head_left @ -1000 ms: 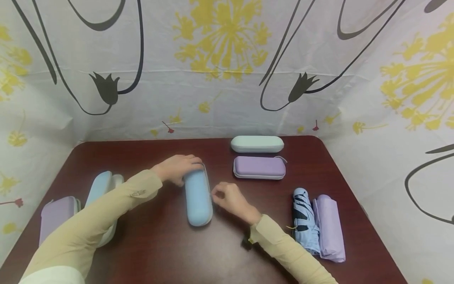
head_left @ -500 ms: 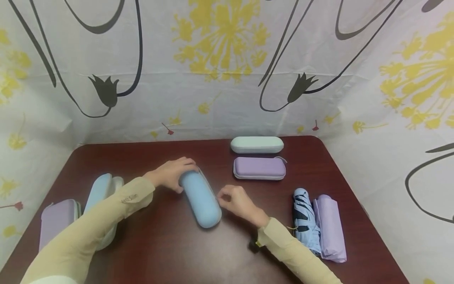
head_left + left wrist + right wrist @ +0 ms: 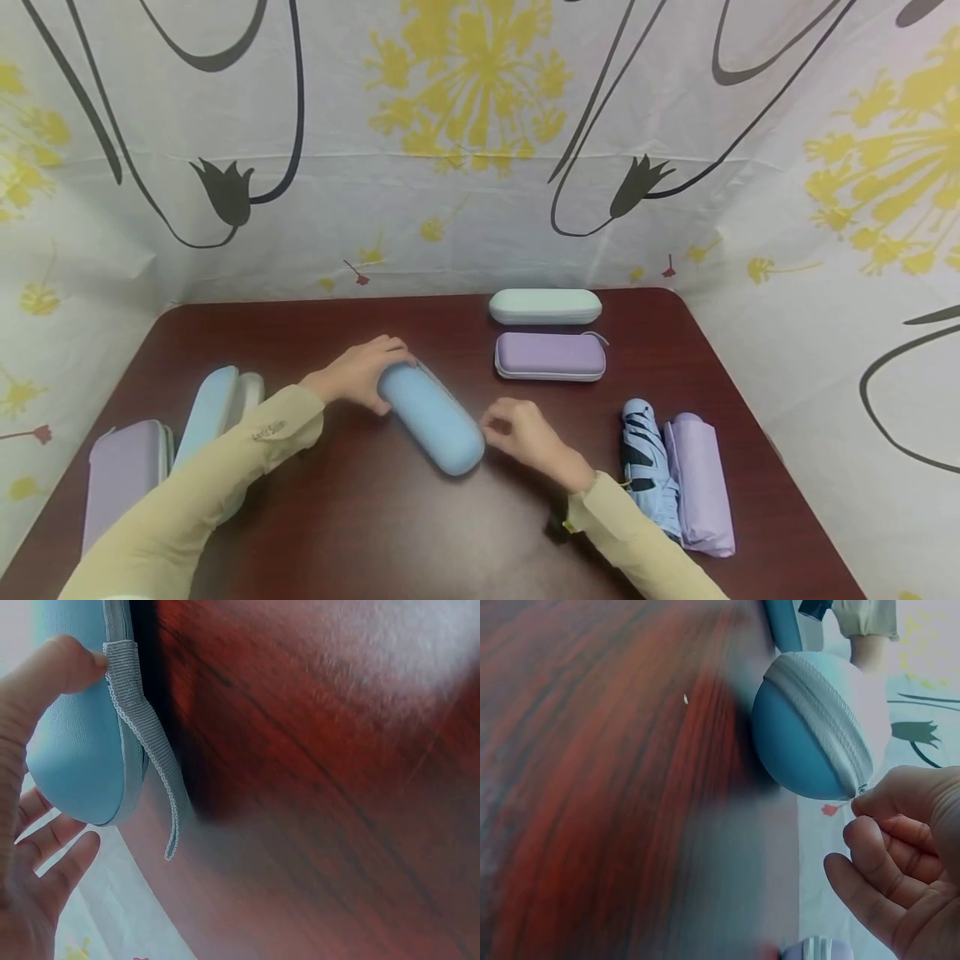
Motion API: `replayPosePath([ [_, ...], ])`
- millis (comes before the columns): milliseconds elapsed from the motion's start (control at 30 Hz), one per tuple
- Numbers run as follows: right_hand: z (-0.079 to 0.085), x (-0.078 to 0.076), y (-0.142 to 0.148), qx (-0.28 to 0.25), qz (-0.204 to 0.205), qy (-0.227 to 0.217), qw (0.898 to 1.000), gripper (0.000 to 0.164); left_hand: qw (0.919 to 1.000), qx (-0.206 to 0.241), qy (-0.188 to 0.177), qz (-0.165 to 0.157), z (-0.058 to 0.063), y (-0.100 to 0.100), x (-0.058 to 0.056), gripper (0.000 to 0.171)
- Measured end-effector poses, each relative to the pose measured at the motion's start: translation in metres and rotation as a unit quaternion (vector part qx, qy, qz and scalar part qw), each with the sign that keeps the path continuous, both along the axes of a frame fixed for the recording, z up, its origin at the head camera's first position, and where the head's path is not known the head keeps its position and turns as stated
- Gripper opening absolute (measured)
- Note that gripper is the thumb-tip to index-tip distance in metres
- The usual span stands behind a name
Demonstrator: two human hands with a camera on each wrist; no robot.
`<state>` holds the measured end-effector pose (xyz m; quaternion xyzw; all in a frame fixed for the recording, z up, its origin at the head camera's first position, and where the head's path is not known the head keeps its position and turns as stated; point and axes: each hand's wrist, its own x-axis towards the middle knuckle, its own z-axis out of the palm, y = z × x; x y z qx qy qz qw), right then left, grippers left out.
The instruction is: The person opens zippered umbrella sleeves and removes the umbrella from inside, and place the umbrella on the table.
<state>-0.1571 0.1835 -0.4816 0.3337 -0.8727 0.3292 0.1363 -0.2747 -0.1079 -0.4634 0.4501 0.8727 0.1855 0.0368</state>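
White fabric printed with yellow dandelion heads and grey tulips hangs behind and on both sides of a dark red-brown wooden table. Two beige sleeves reach over it from the near edge. Toward the right side lie two folded umbrellas side by side: a blue one with black markings and a lilac one. At the left, partly hidden by the sleeve, are a mauve case, a pale blue case and a whitish case just beside it. Near the middle, a light blue zip case sits diagonally between the hands; whether it touches the tabletop is hard to tell. Beyond it, near the far edge, a mint case lies behind a purple case. The left hand grips the far end of the light blue zip case, thumb on one side, fingers apart on the other. Its thumb tip meets a grey ribbed strap. At the near end, the right hand pinches the tiny zipper pull between thumb and forefinger, the other fingers loosely bent.
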Motion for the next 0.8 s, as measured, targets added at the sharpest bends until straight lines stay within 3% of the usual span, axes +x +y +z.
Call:
replayPosePath([
  [233, -0.001, 0.009, 0.010, -0.012, -0.025, -0.015, 1.000, 0.013, 0.9990, 0.033, -0.009, 0.030, -0.007, -0.003, 0.006, 0.070],
  [467, -0.006, 0.015, 0.013, -0.018, -0.067, 0.008, 0.998, 0.014, 0.9960, 0.080, -0.009, 0.039, -0.018, -0.008, 0.010, 0.068],
  [667, -0.009, 0.019, 0.015, -0.017, -0.103, 0.027, 0.994, 0.017, 0.9944, 0.090, 0.003, 0.056, -0.025, -0.009, 0.014, 0.067],
  [800, -0.008, 0.022, 0.016, -0.003, -0.118, 0.011, 0.993, 0.016, 0.9935, 0.089, 0.004, 0.071, -0.024, -0.008, 0.020, 0.066],
])
